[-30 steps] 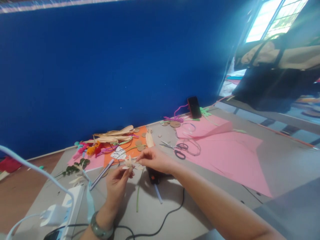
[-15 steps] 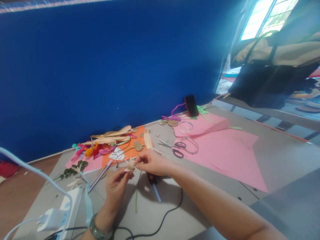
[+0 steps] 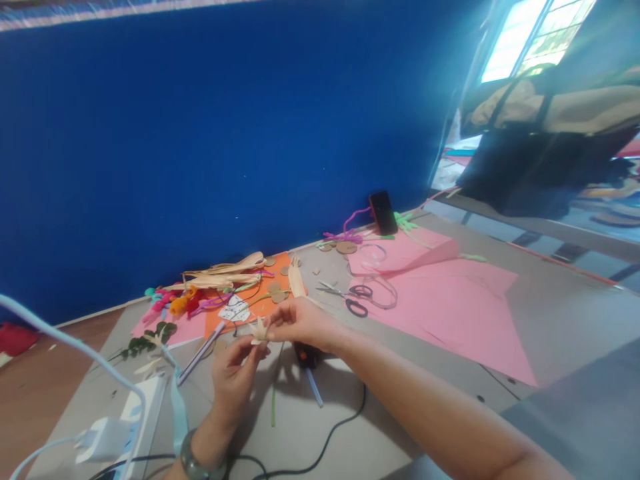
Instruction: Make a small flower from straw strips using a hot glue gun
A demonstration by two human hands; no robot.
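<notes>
My left hand (image 3: 233,375) and my right hand (image 3: 300,323) meet over the grey table (image 3: 380,413). Both pinch a small pale straw flower (image 3: 259,331) with pointed petals, the left from below, the right from the side. A glue gun (image 3: 306,355) with an orange trigger lies just under my right wrist, a clear glue stick (image 3: 315,388) poking out of it. A thin green stem (image 3: 273,397) lies on the table between my forearms.
Scissors (image 3: 353,299) lie on the table by pink paper sheets (image 3: 450,307). Orange paper (image 3: 250,293) holds straw strips, cardboard discs and pipe cleaners. A phone (image 3: 383,213) leans on the blue wall. A power strip (image 3: 133,417) with cables sits at the left.
Both hands stay on the straw flower, shifting only slightly as the fingers work it. The view has drifted a little.
</notes>
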